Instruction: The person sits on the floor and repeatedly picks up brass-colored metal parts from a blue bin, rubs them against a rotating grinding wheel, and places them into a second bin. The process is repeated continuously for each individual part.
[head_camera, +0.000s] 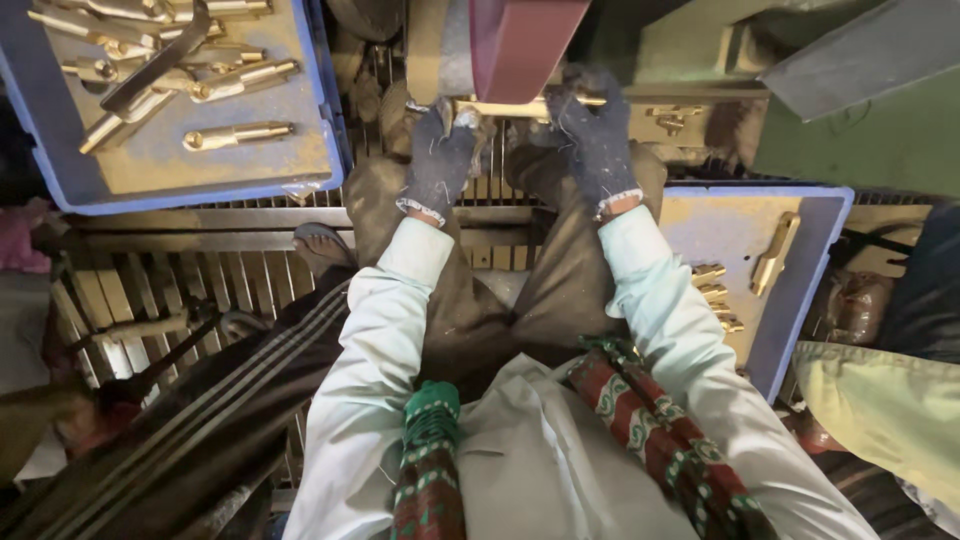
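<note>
Two gloved hands are up at the machine right now, and between them sits a brass rod (500, 107), pressed against the underside of the reddish sanding belt (520, 40). Left hand (440, 165), in a dark knit glove, is curled shut around the near end of the piece, fingers wrapped tight and wrist bent upward. Right hand (597, 140) is closed on the far end, knuckles high, thumb tucked under. Both forearms in pale sleeves run straight forward over the knees, elbows close to the body, a braced and steady stance. It looks like the grinding step itself is in hand: the part is held level at the belt. The next move, by my reading, calls for even pressure from both sides and a slow roll of the piece, with fingers kept clear of the moving band. Up left, a blue tray (300, 170) holds a heap of brass parts (240, 133); to the right, a second blue tray (800, 290) carries a few brass fittings (715, 295) in a row.
</note>
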